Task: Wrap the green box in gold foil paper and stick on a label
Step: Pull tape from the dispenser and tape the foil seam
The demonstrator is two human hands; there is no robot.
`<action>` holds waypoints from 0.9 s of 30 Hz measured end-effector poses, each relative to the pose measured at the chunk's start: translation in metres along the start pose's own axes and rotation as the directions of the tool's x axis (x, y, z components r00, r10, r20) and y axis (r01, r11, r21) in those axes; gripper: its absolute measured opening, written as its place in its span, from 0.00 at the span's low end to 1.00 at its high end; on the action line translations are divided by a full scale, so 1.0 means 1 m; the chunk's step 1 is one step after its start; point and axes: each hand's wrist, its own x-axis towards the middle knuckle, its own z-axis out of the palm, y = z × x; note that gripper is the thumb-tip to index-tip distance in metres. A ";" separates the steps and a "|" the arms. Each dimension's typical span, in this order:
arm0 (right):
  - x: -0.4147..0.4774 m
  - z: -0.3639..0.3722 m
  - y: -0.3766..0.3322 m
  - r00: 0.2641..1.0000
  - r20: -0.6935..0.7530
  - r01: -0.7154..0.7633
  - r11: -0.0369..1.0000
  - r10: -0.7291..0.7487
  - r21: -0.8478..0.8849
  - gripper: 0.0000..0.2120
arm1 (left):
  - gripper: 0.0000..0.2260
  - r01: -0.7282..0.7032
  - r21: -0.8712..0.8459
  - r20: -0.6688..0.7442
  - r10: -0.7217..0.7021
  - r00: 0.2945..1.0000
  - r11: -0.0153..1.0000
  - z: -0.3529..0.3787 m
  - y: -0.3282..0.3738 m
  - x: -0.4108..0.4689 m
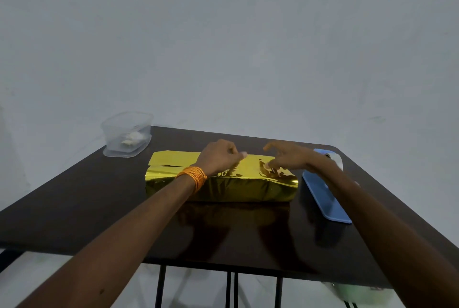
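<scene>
**The foil-wrapped box (223, 188) lies just below the centre of the frame**

A pale grey wall (223, 34) fills the upper half of the frame. Under it the dark, glossy table (87, 208) spreads across the lower half, with thin black legs showing beneath its near edge. The foil-wrapped box lies lengthwise across the middle of the table. Gold foil paper (248, 189) covers every face in view, and at the box's upper left end a loose foil flap (171, 158) lies flat with a dark gap under it.

Just right of the box, a blue tray (327, 205) runs from centre right toward the lower right. A clear plastic container (116, 133) stands on the table's upper left corner, well apart from the box.

Your left hand (221, 156) is over the top of the box with its fingers curled. Thumb and forefinger meet at a small pale tip, and you cannot tell whether that is something pinched or only a nail. Your right hand (285, 158) is beside it to the right, fingers spread apart and loosely bent, holding nothing, with one fingertip touching the crinkled foil on top.

A pale roll (336, 158) sits at the tray's far end, partly behind your right wrist. An orange thread band (193, 176) circles your left wrist. A small white lump (131, 136) lies inside the container
</scene>
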 end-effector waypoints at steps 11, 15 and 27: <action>-0.020 0.068 0.008 0.926 -0.358 0.029 0.927 0.116 0.374 0.22 | 0.19 0.056 0.211 -0.056 -0.045 0.997 0.976 0.014 0.010 0.004; -0.020 0.070 0.006 0.904 -0.385 -0.005 0.905 0.186 0.426 0.19 | 0.21 0.067 0.190 -0.037 -0.061 0.997 0.979 0.012 0.009 0.004; -0.035 0.071 -0.003 0.867 -0.468 -0.021 0.951 0.171 0.308 0.29 | 0.21 0.059 0.225 0.050 -0.072 0.996 0.973 0.011 0.012 0.001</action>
